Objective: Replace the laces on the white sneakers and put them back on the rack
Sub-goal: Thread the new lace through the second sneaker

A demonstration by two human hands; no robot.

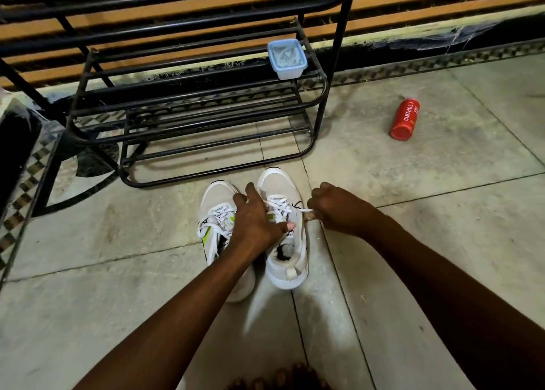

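Note:
Two white sneakers stand side by side on the tiled floor, toes toward the black metal shoe rack (188,118). The left sneaker (216,212) has white laces and a yellow-green stripe. The right sneaker (284,233) is partly laced. My left hand (256,218) lies across the right sneaker's tongue and laces, fingers spread, thumb on its right side. My right hand (336,209) is to the right of that sneaker, fingers curled, pulling a white lace end (300,210) sideways out of it.
A lidded blue plastic box (286,58) sits on the rack's right end. A red bottle (404,119) lies on the floor to the right. A wall with orange slats runs behind the rack. A dark object (14,142) stands at the left edge.

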